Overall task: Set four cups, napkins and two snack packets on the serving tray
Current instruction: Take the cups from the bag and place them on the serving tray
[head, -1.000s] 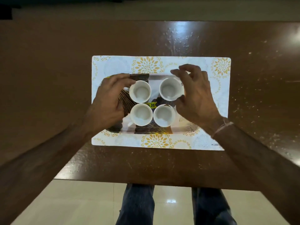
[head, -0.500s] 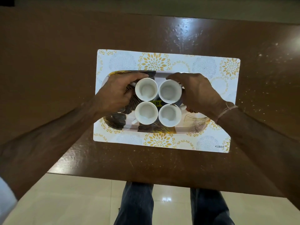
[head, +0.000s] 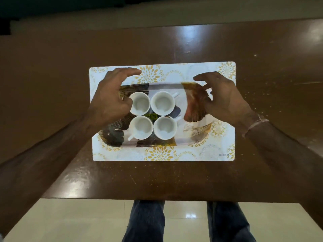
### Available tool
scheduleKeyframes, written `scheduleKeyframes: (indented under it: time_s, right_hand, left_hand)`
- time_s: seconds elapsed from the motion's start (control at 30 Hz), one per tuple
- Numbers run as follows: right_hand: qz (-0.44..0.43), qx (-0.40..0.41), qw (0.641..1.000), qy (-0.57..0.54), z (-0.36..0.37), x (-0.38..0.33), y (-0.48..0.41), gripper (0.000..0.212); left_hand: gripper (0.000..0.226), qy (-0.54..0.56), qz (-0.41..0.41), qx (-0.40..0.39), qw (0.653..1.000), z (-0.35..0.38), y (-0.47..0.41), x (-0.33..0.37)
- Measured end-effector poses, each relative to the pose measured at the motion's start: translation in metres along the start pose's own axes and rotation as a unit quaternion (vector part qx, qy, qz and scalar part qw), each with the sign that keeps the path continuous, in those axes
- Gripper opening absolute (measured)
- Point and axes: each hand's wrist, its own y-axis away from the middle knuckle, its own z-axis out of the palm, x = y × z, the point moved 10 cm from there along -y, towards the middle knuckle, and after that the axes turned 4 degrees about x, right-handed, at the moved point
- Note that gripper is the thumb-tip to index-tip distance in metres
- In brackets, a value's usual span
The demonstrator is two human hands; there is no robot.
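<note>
Cups stand on the serving tray (head: 176, 88), four of them, white and with nothing in them, packed close in a square. The far-left cup (head: 139, 105) and the far-right cup (head: 162, 103) are side by side, and the near-left cup (head: 141, 127) and the near-right cup (head: 165, 127) sit just in front of them. A small yellow sticker (head: 152, 116) shows on the tray in the middle of the four.

The tray has dark and gold fan shapes on it. It lies on a white mat (head: 225, 147) with gold flowers, and the mat lies in the middle of a shiny brown table (head: 52, 75). Small pale crumbs or specks dot the table near its right edge. Lights shine back off the wood.

The left hand (head: 111, 100) is over the left end of the tray, right by the far-left cup. Its fingers are spread and curled and hold nothing. The right hand (head: 222, 98) is over the right end of the tray, apart from the cups. Its fingers are curled and loose too, and hold nothing. A pale band (head: 255, 124) goes round the right wrist.

Past the near edge of the table you can see a pale, shiny tiled floor (head: 70, 222) and two legs in blue jeans (head: 145, 222). Beyond the far edge the room is dim.
</note>
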Motion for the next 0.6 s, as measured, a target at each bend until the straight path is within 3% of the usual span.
scheduleKeyframes:
  time_s: [0.43,0.53,0.6]
  right_hand:
    - [0.169,0.081,0.982,0.008,-0.143,0.186,0.105,0.04]
    - [0.203,0.071,0.976,-0.021,-0.159,0.218,0.132,0.032]
    - [0.208,0.049,0.975,-0.059,-0.15,0.218,0.143,0.029]
  left_hand:
    - [0.041,-0.053,0.122,-0.129,0.983,0.179,-0.08,0.197]
    - [0.033,-0.089,0.113,-0.175,0.974,0.205,-0.073,0.213]
    - [0.03,-0.109,0.086,-0.163,0.977,0.196,-0.064,0.205]
